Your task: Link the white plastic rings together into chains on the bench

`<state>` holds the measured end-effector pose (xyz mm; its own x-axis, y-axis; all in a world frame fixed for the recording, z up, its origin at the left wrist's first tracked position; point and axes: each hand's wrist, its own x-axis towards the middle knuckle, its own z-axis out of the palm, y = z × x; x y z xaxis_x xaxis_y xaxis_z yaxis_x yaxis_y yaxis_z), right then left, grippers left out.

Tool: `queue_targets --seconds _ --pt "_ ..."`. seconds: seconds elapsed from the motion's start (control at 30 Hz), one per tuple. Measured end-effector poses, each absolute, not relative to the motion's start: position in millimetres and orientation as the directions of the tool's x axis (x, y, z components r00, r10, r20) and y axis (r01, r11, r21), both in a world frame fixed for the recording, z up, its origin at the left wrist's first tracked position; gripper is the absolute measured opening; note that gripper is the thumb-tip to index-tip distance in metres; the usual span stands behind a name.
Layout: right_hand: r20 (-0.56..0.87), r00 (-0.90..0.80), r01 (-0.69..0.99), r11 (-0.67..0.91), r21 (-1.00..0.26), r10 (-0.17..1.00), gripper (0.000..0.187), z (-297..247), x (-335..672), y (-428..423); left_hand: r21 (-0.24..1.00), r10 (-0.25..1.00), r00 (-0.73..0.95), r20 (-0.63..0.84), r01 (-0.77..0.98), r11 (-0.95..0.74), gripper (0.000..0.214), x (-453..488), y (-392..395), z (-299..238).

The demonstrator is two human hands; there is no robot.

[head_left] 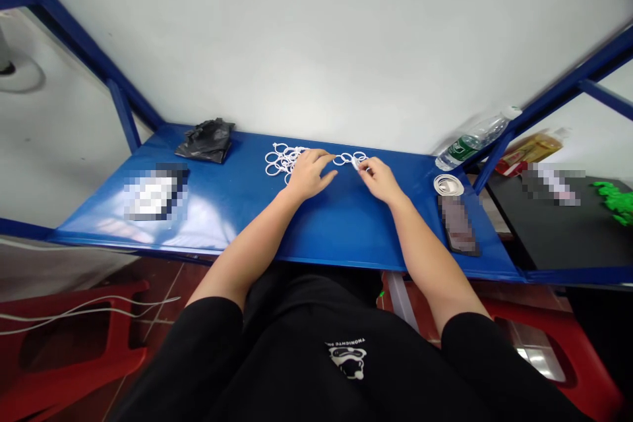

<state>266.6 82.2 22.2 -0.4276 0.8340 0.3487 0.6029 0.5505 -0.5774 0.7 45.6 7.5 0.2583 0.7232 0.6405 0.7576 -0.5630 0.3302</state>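
A loose cluster of thin white rings (277,161) with small knobs lies on the blue tabletop. My left hand (310,171) rests over the right side of this cluster, fingers stretched out and apart, hiding some of the rings. A few more white rings (341,159) lie between my two hands. My right hand (378,178) is closed in a pinch on a small white piece (355,163) beside those rings. Its exact shape is partly covered by my fingers.
A crumpled black plastic bag (206,140) and a blurred flat object (155,192) lie left on the blue table (232,211). A water bottle (475,142), a coiled white cable (448,185) and a phone (459,224) are at the right. A wall stands behind.
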Motion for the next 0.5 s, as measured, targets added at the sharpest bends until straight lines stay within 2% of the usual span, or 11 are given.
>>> queue_targets --seconds 0.1,0.27,0.4,0.5 --pt "0.376 -0.585 0.489 0.682 -0.543 0.719 0.015 21 244 67 0.28 0.7 0.388 0.599 0.718 -0.637 0.053 14 40 4" --pt "0.389 -0.567 0.49 0.677 -0.55 0.726 0.017 20 239 59 0.327 0.757 0.478 0.445 0.701 -0.634 0.054 16 40 -5" --pt "0.372 -0.539 0.488 0.64 -0.594 0.756 0.023 17 242 61 0.316 0.717 0.471 0.514 0.673 -0.669 0.049 15 41 -5" --pt "0.345 -0.481 0.459 0.567 -0.684 0.806 0.042 13 241 62 0.288 0.672 0.436 0.599 0.665 -0.689 0.044 16 44 -5"
